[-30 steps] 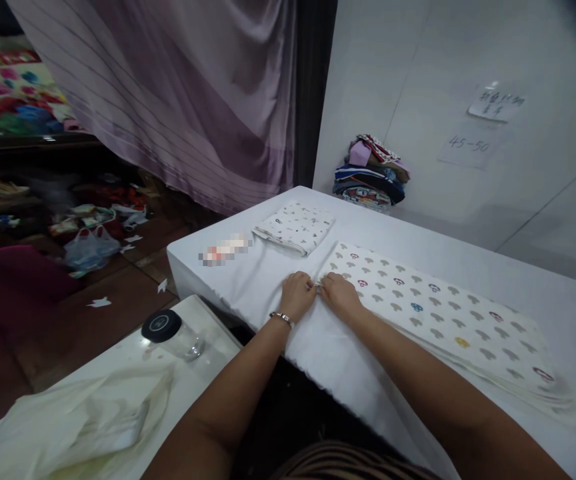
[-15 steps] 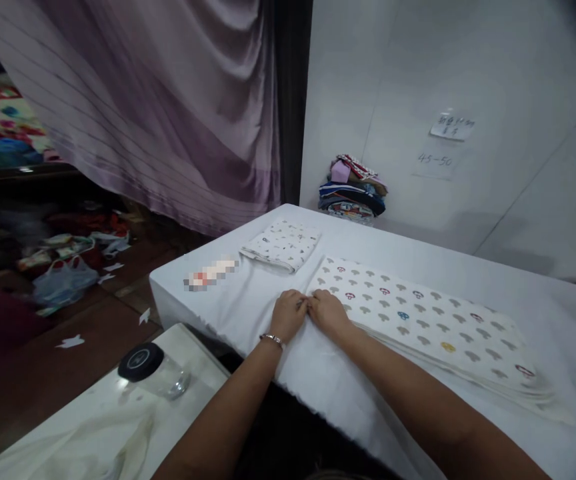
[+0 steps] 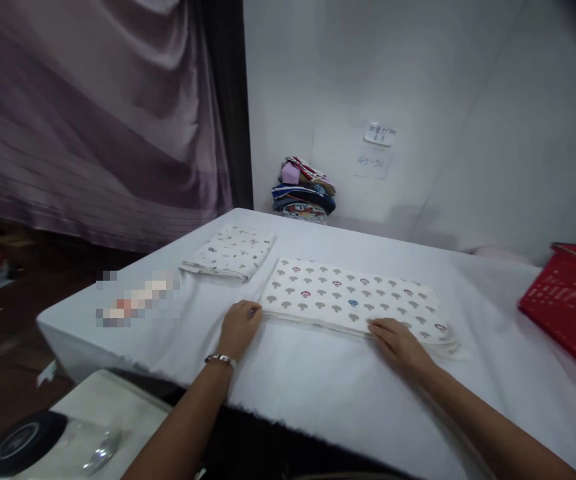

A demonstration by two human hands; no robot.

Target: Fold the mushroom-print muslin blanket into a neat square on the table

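A white folded cloth with grey, red and blue mushroom prints lies in flat layers on the white-covered table. My left hand, with a bracelet at the wrist, is at the cloth's near left corner, fingers curled in and closed on it. Further right along the near edge, my right hand has its fingertips pressed together on the cloth's border. Its lower fingers are partly hidden. Behind my left hand lies a second folded cloth, white with small scattered prints.
A red container stands at the right of the table. Folded fabrics are piled by the wall. A clear jar with a black lid lies on a lower surface at bottom left. A blurred-out item rests near the table's left edge.
My hands were together at the cloth's left corner. Now my right hand is farther right along the near edge. The view has turned right, bringing in the red container.
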